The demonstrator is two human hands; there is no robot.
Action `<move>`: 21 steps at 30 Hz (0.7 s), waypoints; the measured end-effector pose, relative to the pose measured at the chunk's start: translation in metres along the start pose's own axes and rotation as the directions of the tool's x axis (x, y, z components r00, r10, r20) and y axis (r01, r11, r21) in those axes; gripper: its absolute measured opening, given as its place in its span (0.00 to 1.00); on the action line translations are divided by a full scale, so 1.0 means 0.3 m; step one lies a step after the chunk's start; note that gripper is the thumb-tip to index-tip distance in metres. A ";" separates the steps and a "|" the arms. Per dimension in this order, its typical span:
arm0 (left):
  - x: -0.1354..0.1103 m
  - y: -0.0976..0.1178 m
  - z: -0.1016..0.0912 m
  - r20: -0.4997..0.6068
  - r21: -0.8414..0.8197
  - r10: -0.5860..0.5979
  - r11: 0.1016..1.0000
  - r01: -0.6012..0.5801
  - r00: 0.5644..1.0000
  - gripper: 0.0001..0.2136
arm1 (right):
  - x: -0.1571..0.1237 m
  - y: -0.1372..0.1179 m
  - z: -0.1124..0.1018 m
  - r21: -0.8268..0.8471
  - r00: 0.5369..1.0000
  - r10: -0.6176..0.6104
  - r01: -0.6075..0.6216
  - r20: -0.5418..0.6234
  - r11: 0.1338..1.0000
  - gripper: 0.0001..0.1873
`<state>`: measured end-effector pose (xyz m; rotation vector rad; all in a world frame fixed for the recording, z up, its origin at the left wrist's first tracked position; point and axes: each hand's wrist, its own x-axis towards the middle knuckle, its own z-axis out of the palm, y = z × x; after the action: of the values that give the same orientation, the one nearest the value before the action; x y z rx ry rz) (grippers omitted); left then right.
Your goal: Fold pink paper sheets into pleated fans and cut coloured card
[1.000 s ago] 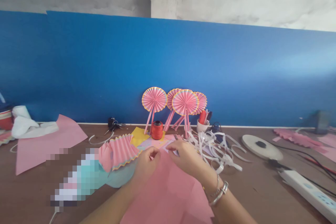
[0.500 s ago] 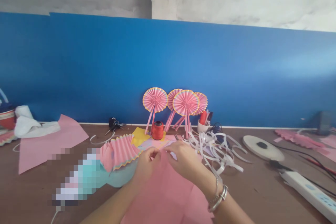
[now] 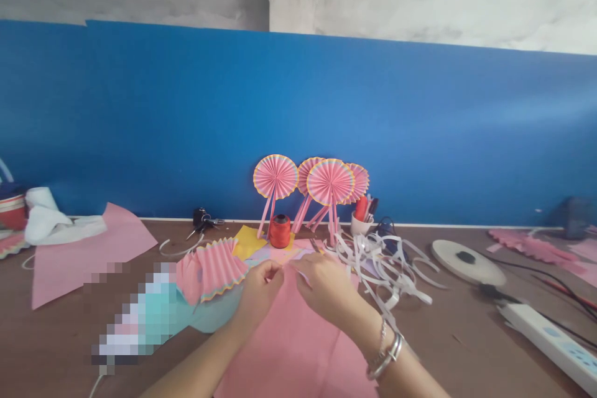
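Observation:
A large sheet of pink paper (image 3: 289,342) runs from the table's near edge up to my two hands. My left hand (image 3: 261,289) is closed, thumb and forefinger pinched at the sheet's far edge. Close beside it, my right hand (image 3: 324,280) bends over the same edge with its fingers together; a pale sliver shows under them, too small to make out. Just beyond my fingers stands a spool of red thread (image 3: 280,233). To the left of my left hand lies a pleated pink paper strip (image 3: 212,270) with a striped edge.
Several round pink paper fans (image 3: 331,181) lean by the blue panel (image 3: 186,118). Curled white strips (image 3: 389,267) lie right of my hands. Farther right are a white disc-shaped roll (image 3: 466,263) and a power strip (image 3: 550,342). Another pink sheet (image 3: 84,261) lies left, near keys (image 3: 205,222).
The pink sheet between my hands has dropped and lies flatter. My hands have parted slightly at the fingertips. Other things stay where they were.

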<state>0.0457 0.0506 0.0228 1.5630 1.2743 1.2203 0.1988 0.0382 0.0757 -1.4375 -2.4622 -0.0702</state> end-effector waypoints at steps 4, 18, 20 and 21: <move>0.005 -0.001 -0.001 0.006 -0.061 -0.059 0.996 0.059 0.998 0.09 | -0.001 -0.016 0.004 -0.080 1.000 -0.024 0.025 0.009 0.996 0.12; 0.005 0.000 -0.009 -0.005 -0.182 -0.190 0.965 0.186 0.982 0.08 | -0.005 -0.041 0.024 -0.143 0.998 -0.024 0.030 0.050 0.989 0.19; 0.003 0.004 -0.006 -0.027 -0.197 -0.184 0.965 0.175 0.983 0.07 | -0.006 -0.039 0.029 -0.131 0.999 -0.031 0.036 0.041 0.991 0.22; 0.003 0.002 -0.005 -0.038 -0.196 -0.179 0.966 0.168 0.983 0.07 | -0.005 -0.039 0.030 -0.124 0.999 -0.032 0.036 0.034 0.992 0.22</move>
<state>0.0444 0.0514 0.0239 1.2608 1.2601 1.2421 0.1876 0.0327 0.0678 -1.4568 -2.5491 -0.2134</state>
